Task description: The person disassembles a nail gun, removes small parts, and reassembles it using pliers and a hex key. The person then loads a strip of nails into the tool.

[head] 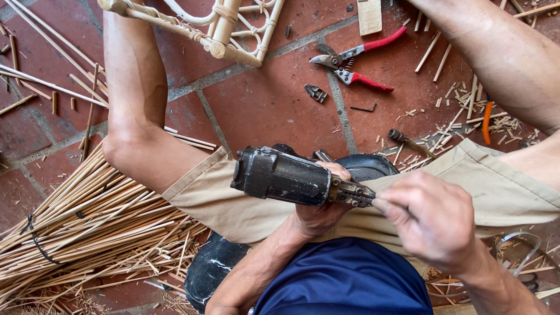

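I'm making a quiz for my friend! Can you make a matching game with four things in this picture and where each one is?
Things:
1. nail gun
2. pruning shears
3. bundle of thin sticks
4. rattan frame

Places:
A. on the floor tiles, top middle, red handles
B. held in the left hand, over the lap
C. top edge, between the knees
D. on the floor, lower left

Pairs: 1-B, 2-A, 3-D, 4-C

Before you, red-handled pruning shears (356, 61) lie on the tiled floor (262, 111), a bundle of rattan sticks (87, 227) well apart from them.
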A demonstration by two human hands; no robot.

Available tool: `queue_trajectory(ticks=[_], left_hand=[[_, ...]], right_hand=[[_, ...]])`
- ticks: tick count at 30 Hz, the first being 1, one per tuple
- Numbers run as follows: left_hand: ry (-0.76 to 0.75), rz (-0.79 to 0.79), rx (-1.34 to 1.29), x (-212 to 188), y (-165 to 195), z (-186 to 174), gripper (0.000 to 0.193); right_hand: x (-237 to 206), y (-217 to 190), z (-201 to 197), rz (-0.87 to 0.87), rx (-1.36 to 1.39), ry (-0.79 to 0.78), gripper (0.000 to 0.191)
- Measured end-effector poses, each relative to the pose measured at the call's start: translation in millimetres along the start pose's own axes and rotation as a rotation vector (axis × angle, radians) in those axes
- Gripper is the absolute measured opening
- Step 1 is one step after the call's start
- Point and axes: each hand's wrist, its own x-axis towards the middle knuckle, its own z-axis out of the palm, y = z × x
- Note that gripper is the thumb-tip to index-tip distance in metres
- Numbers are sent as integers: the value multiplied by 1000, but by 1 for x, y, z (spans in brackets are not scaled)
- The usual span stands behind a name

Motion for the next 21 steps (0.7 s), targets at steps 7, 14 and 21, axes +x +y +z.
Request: queue_trajectory(ticks=[7,14,21], left_hand=[[9,-156,-22,-14,-7,1,52],[-3,-240,16,-17,-7,-4,40],[91,-347,37,-10,-9,-11,32]], right_hand=[[9,-3,2,-213,-257,-64,21],[5,12,17,-314,-365,-72,20],[4,31,57,-404,-336,197,23]])
